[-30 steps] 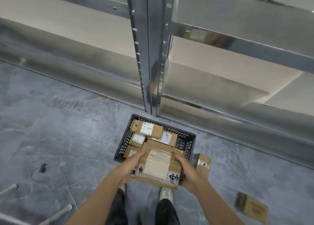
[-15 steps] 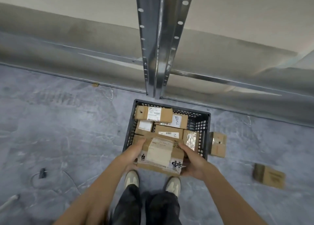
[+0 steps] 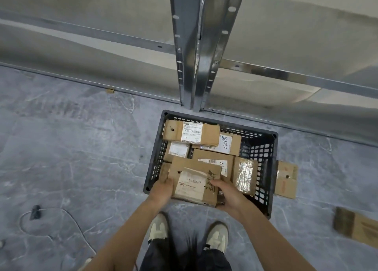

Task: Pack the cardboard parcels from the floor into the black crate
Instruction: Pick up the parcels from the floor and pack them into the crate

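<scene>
Left hand (image 3: 163,191) and right hand (image 3: 229,195) squeeze a cardboard parcel (image 3: 194,180) that may tip on the bumpy pile (image 3: 212,158) in the black crate (image 3: 263,148)

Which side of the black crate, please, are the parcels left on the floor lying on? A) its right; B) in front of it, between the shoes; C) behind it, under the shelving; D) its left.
A: one loose parcel lies flat on the floor beside the right wall of the black crate, and a second parcel lies farther right.
</scene>
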